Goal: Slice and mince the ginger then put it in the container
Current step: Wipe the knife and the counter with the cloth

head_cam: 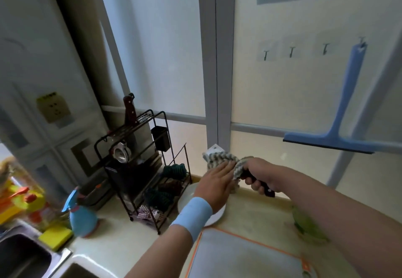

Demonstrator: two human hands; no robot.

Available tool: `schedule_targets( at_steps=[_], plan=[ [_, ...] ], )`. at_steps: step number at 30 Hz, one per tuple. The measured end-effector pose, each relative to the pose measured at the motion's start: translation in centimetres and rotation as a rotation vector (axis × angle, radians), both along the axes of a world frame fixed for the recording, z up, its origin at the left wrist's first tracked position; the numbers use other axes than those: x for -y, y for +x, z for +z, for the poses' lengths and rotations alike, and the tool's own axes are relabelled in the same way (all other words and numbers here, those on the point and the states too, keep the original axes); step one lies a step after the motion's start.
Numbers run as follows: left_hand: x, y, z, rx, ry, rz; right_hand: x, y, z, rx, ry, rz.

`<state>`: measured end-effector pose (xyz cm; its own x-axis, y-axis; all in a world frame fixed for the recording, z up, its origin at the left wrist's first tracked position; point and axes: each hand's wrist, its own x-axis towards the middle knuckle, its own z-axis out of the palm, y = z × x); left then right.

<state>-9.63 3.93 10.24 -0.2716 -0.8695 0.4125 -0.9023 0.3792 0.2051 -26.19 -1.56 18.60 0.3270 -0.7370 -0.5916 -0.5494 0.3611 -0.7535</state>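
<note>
Knife [267,191] in grip [257,174], one; hooks [291,51], four.

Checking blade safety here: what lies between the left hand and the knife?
In the head view, a striped cloth covers the blade of the knife; the left hand presses flat on it, while the right hand grips its black handle.

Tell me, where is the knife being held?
Right of centre, head view: the right hand grips the knife by its black handle, the left hand presses a striped cloth over it, above the white plate.
</note>
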Motion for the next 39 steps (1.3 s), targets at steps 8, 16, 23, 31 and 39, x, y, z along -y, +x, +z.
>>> schedule_targets(
  at_steps=[8, 16, 23, 31, 39],
  plan=[
    [0.9, 4.2, -0.2, -0.181, 0.105, 0.176, 0.0, -1.3, 1.0, -0.097, -0.004, 0.060],
    [-0.3, 1.7, 0.2, -0.334, -0.069, 0.056, -0.2, -1.0, 0.4, -0.037, -0.002, 0.011],
    [-0.4, 4.7, -0.7, -0.318, 0.088, 0.252, -0.2, -2.0, 0.4, -0.103, -0.011, 0.121],
    [-0.3, 6.8, -1.3, -1.773, 0.536, 0.690, 0.7, -3.7, -1.2, 0.045, 0.000, 0.153],
    [-1.4, 5.9, -0.5, -2.502, 0.631, -0.106, 0.3, -1.7, -4.6, 0.099, -0.022, 0.251]
  ],
)
